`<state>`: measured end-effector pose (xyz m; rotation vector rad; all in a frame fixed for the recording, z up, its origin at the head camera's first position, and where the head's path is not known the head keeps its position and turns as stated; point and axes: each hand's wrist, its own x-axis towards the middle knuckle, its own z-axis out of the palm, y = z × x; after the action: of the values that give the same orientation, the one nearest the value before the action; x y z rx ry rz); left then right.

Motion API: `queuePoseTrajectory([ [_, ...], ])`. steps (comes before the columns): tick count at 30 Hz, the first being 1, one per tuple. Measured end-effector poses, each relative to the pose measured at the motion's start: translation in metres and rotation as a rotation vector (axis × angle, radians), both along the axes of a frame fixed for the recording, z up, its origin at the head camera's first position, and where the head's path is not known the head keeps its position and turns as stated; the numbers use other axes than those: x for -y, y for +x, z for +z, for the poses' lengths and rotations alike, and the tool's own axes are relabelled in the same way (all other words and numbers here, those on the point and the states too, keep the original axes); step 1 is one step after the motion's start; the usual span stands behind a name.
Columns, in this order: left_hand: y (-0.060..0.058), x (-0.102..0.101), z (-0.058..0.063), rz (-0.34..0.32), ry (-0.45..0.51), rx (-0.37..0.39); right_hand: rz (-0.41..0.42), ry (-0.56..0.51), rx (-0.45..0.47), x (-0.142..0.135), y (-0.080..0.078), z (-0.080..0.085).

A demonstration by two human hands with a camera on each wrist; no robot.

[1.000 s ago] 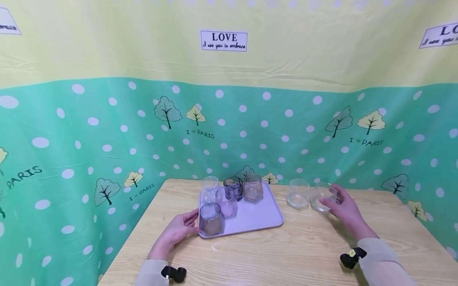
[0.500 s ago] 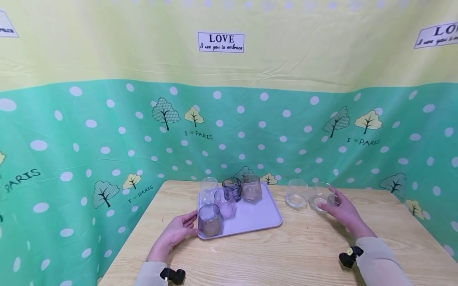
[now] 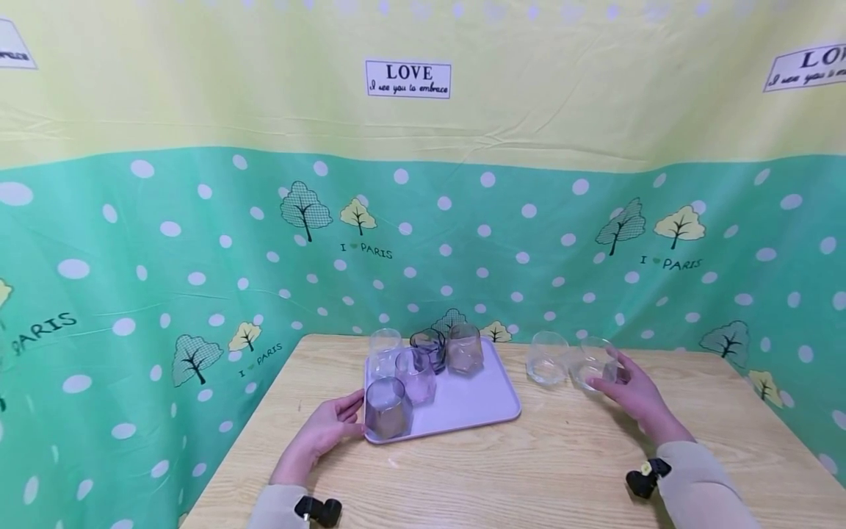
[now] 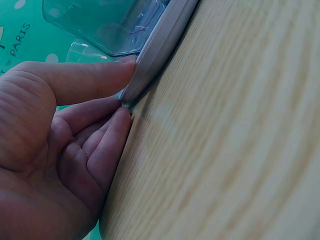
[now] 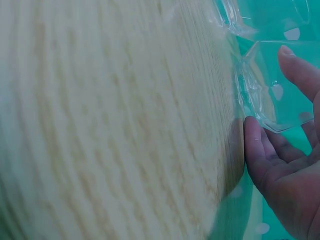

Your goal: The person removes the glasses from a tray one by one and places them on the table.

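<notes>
A light purple tray (image 3: 472, 411) lies on the table with several tinted and clear drinking glasses on its left and back parts. At its left edge, my left hand (image 3: 327, 426) holds the rim between thumb and fingers. A smoky grey glass (image 3: 388, 411) stands close by at the tray's front left corner. To the right of the tray, my right hand (image 3: 637, 393) grips a clear glass (image 3: 590, 364) from its right side, thumb in front. That glass stands on the table, beside another clear glass (image 3: 547, 360). In the right wrist view, the thumb (image 5: 300, 72) lies against the glass.
On the tray are a pinkish glass (image 3: 416, 378), a clear glass (image 3: 385, 353), a dark grey glass (image 3: 429, 349) and a brownish glass (image 3: 465, 349). Behind the wooden table (image 3: 496, 477) hangs a green and yellow curtain (image 3: 463, 242).
The view has shifted slightly. Both hands keep their places, the left at the tray and the right at the clear glass; no object has visibly moved.
</notes>
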<state>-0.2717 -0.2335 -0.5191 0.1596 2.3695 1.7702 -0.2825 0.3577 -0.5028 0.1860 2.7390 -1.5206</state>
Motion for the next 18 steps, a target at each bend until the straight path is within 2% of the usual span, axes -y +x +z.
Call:
queuePoseTrajectory([
  [18, 0.0007, 0.0003, -0.0001, -0.011, -0.006, -0.002, -0.001, -0.003, 0.021, 0.0030, 0.0018, 0.0038],
])
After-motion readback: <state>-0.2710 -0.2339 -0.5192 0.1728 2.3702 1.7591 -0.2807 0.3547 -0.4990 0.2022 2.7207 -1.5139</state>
